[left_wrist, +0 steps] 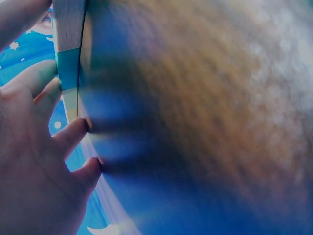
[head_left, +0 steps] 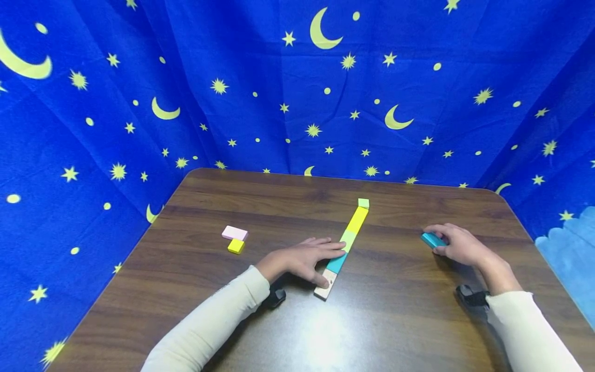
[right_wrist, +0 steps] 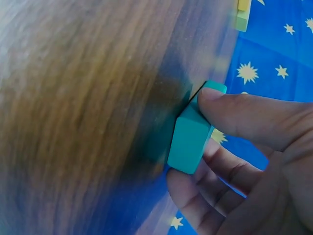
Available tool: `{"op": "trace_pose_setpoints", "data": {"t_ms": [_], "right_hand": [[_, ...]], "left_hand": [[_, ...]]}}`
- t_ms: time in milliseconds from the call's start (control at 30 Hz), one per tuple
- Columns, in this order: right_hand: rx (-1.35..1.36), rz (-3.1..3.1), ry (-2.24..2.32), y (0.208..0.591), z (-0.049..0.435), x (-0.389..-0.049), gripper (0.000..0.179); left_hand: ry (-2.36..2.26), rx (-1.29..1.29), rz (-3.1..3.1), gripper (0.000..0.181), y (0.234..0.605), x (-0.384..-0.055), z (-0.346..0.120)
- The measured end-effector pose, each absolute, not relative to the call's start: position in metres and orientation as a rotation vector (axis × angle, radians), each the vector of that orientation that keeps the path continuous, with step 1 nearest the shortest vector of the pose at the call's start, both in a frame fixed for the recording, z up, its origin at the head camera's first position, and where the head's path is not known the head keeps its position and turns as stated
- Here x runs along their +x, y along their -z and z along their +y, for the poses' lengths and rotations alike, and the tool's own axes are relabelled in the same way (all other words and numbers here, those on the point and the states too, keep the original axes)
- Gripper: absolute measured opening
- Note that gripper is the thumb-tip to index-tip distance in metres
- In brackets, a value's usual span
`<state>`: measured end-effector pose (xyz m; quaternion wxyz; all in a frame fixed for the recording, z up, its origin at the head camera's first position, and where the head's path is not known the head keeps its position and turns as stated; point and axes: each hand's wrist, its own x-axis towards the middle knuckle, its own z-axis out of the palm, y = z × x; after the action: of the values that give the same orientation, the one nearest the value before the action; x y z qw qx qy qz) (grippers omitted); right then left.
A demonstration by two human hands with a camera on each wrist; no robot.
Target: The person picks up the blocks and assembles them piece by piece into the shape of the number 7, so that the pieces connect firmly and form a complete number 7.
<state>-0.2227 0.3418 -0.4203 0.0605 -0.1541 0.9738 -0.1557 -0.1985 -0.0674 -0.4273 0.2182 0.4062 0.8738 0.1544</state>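
A straight row of wooden blocks slants away across the table in the head view. From near to far it has a bare wood block (head_left: 322, 292), a teal block (head_left: 336, 264), a light green block (head_left: 348, 238) and a yellow block (head_left: 357, 221). At its far end sits a taller light green block (head_left: 363, 203). My left hand (head_left: 304, 260) spreads over the near half from the left, thumb at the bare wood block and fingertips at the light green one. Off to the right, my right hand (head_left: 460, 245) pinches another teal block (right_wrist: 188, 142) between thumb and fingers, low over the table.
On the left of the brown table (head_left: 195, 289) lie a pink block (head_left: 234, 232) and a small yellow block (head_left: 236, 246), close together. A blue curtain (head_left: 260, 113) with moons and stars hangs behind the table and along its sides. Both wrists wear black straps.
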Motion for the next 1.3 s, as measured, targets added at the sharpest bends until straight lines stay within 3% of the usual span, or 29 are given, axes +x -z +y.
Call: {"op": "trace_pose_setpoints", "data": {"t_ms": [667,1000,1300], "right_hand": [[-0.598,3.004,0.412,0.414,0.337,-0.229,0.044],[-0.712,2.992,0.388,0.398,0.311,-0.258,0.045],[-0.647,2.936,0.479,0.389,0.284,-0.289,0.044]], "left_hand": [[-0.428,1.135,2.429,0.084,0.428,-0.2,-0.064],[-0.437,1.126,2.423,0.084,0.431,-0.198,-0.064],[-0.434,1.125,2.429,0.084,0.428,-0.2,-0.066]]}}
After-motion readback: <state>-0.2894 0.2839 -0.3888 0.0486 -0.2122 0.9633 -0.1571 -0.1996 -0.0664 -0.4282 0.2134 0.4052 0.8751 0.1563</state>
